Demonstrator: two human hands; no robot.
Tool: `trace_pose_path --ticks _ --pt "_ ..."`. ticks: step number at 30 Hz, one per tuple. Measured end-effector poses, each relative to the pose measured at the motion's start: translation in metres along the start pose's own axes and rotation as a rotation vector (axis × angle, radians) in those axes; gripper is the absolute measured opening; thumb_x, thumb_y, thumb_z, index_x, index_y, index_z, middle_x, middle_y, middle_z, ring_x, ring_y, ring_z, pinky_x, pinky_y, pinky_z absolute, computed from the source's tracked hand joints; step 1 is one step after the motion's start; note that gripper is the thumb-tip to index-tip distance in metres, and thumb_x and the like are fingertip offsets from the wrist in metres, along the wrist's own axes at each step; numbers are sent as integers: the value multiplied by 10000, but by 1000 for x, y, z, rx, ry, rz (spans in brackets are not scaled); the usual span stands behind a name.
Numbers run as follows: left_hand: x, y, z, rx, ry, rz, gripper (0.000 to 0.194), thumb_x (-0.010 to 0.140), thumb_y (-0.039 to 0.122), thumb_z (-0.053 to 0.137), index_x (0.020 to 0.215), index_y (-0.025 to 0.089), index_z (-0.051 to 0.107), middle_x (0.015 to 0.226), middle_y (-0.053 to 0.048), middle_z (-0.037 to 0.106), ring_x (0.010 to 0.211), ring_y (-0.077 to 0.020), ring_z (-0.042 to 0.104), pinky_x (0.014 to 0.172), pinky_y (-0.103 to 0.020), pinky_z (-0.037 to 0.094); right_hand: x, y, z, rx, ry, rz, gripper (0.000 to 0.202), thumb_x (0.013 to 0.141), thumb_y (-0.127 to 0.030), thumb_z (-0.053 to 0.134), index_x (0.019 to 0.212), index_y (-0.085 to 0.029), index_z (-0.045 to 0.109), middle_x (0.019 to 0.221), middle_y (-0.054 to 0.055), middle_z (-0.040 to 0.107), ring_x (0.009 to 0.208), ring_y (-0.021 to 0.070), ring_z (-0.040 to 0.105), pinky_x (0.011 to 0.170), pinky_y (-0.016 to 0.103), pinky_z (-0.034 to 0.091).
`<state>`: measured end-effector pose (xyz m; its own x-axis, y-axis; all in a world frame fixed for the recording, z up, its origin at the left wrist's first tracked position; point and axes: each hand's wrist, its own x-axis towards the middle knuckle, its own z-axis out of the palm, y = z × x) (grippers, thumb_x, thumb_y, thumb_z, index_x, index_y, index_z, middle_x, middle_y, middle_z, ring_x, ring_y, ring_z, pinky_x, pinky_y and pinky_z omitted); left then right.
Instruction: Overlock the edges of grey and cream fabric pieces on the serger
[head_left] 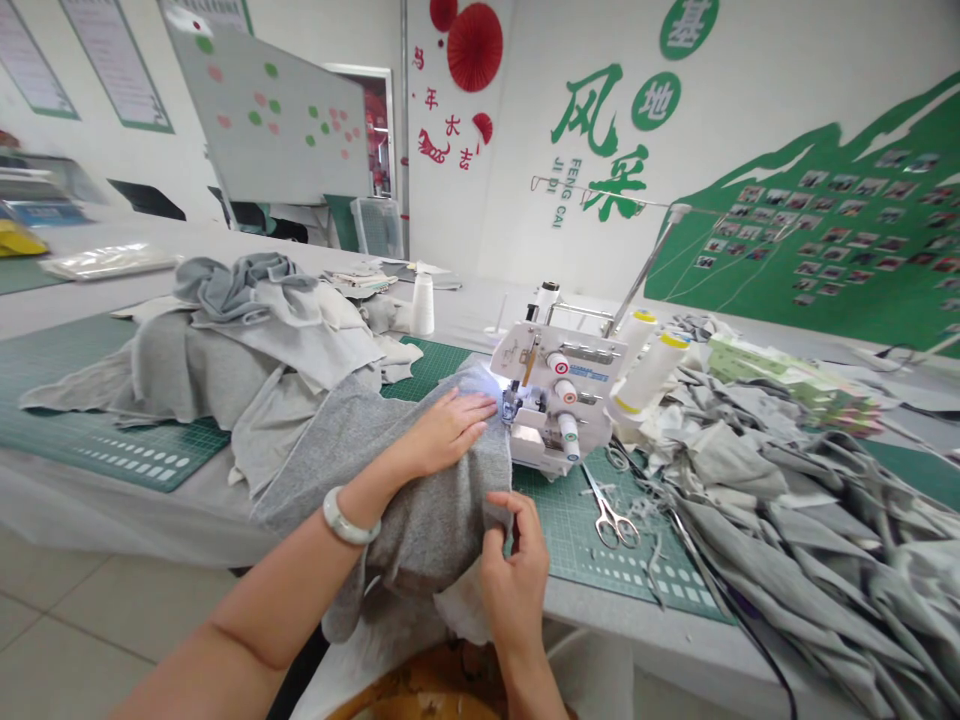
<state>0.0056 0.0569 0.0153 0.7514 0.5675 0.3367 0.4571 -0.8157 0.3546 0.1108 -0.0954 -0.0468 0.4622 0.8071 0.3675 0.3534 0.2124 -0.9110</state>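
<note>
Grey fabric (420,510) lies over the table edge and runs up to the needle area of a white sewing machine (562,390), whose lamp is lit. My left hand (448,432) rests flat on the cloth just left of the machine's foot, fingers stretched toward it. Nearer to me, my right hand (516,545) pinches the fabric's right edge between thumb and forefinger. The cloth hangs down between my arms, and its far part under the foot is partly hidden.
Scissors (615,520) and thread scraps lie on the green cutting mat (577,545) right of the machine. Heaped grey fabric (825,540) fills the right side; another pile (225,350) lies left. A thread cone (422,305) stands behind.
</note>
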Motion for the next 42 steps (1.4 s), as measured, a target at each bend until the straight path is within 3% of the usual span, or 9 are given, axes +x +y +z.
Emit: trace_pose_path --ticks 4,9,14,18,23,28,42 --pt "7 -9 1 -28 -30 -5 415 985 261 334 1359 168 488 1449 -98 459 1375 -220 377 1164 -537 188 -7 1 0 19 -109 44 279 818 -120 422 1001 -194 619 964 47 644 914 190 591 831 313 441" --pt "13 -12 -2 -23 -14 -6 380 953 221 401 1305 179 540 1404 -96 515 1330 -229 436 1155 -542 216 -11 -2 6 59 -125 48 272 822 -120 426 984 -191 633 932 42 648 859 177 595 769 284 455" --pt "-7 22 -7 49 265 34 295 963 242 406 1144 184 632 1228 -80 628 1185 -216 529 1105 -450 327 -8 -2 5 63 -122 99 318 774 -106 419 991 -190 636 843 29 622 778 172 580 685 271 451" --pt "-26 43 -1 51 180 58 282 964 263 426 1168 190 606 1200 -73 619 1151 -214 527 1065 -425 369 -6 1 2 82 -133 100 343 743 -96 414 994 -191 627 852 27 619 764 169 565 665 264 435" --pt "-29 28 7 8 184 57 302 958 253 451 1236 201 558 1284 -67 580 1237 -203 478 1137 -435 285 -5 4 2 85 -162 116 351 733 -87 413 997 -194 617 882 26 620 780 167 558 677 260 419" --pt "-22 11 1 -75 154 86 306 947 322 500 1222 214 582 1291 -67 589 1256 -200 487 1159 -437 254 -4 5 2 106 -169 154 323 744 -101 418 992 -195 603 885 27 620 790 171 563 682 262 420" --pt "-12 1 -1 -152 132 104 366 878 344 612 1218 208 602 1320 -90 588 1251 -236 513 1155 -463 262 -1 3 -2 132 -92 137 260 700 -105 472 892 -192 625 711 -12 581 659 145 536 605 233 415"
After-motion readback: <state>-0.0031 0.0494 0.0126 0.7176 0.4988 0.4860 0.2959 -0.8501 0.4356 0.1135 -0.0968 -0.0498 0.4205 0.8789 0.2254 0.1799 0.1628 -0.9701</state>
